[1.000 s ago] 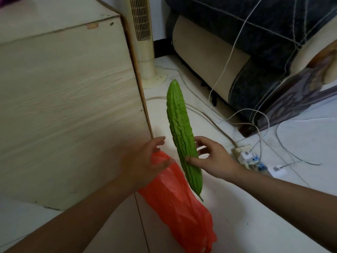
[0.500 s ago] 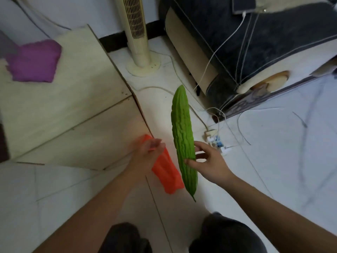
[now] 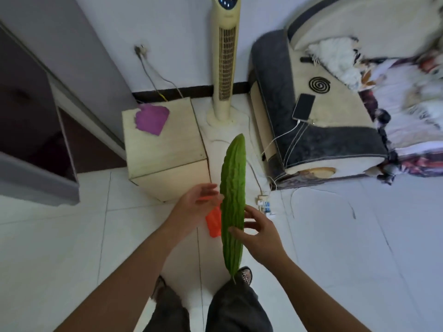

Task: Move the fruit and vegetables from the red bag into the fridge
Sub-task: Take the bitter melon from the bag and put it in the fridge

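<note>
Nearest the camera, the person is standing on the tiled floor (image 3: 72, 248) on the near side of the cabinet (image 3: 165, 149), with legs and a shoe (image 3: 245, 275) showing at the bottom edge. The right hand (image 3: 257, 236) is gripping the gourd (image 3: 233, 188) on its lower half, the thumb pressing the front and the fingers (image 3: 251, 214) curling round the side. The hand is holding the gourd upright in the air, its stalk pointing down at the shoe and its tip rising past the cabinet's right edge. Gripping low and upright is probably keeping so long a thing from swinging while it is being carried. The gourd is therefore out of the bag and not yet in any fridge.

The left hand (image 3: 194, 207) is hovering in front of the cabinet's near right corner, fingers spread and relaxed, grasping nothing I can make out. It looks placed to steady the gourd's middle. The red bag (image 3: 213, 225) is lying on the floor by that same corner, partly hidden behind this hand, and I cannot tell whether they are touching.

A purple cloth (image 3: 151, 118) is lying on the cabinet's top. A tower fan (image 3: 225, 68) is standing just beyond the cabinet's far right corner, against the wall. A dark unit (image 3: 36, 116) is standing to the cabinet's left; it may be the fridge, but I cannot tell.
</note>
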Demonstrator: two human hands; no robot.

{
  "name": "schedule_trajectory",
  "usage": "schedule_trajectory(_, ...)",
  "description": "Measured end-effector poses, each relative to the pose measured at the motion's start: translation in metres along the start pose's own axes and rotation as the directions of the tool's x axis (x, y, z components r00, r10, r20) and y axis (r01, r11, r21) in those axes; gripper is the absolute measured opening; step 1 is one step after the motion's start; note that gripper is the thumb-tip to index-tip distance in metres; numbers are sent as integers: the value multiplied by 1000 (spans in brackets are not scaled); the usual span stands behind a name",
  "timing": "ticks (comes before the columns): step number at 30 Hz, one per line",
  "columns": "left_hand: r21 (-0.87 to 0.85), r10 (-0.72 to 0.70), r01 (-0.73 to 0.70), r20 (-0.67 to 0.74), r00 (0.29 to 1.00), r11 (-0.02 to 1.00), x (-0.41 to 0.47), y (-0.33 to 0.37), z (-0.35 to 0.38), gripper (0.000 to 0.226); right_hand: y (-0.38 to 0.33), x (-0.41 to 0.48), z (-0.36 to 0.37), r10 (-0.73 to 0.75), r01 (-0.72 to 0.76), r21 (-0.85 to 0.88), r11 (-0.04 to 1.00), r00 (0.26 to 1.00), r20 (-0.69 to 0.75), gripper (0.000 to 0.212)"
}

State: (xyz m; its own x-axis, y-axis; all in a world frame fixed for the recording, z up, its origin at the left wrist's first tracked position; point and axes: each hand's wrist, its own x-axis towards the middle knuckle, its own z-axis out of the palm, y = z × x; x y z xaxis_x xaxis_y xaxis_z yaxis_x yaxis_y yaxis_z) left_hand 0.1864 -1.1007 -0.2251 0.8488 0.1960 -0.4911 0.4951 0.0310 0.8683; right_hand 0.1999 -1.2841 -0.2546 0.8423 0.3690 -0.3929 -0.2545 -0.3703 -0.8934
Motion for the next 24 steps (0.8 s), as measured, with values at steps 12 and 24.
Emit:
schedule_trajectory(12, -93, 185, -196, -113, 976, 976, -97, -4, -70, 30, -82, -53, 77, -233, 236, -4, 972, 960, 155, 48)
schedule_trajectory(24, -45, 242, -279, -381, 892, 959, -237, -77, -273, 36, -124, -132, 284, -273, 264, 71, 962, 940, 202, 40)
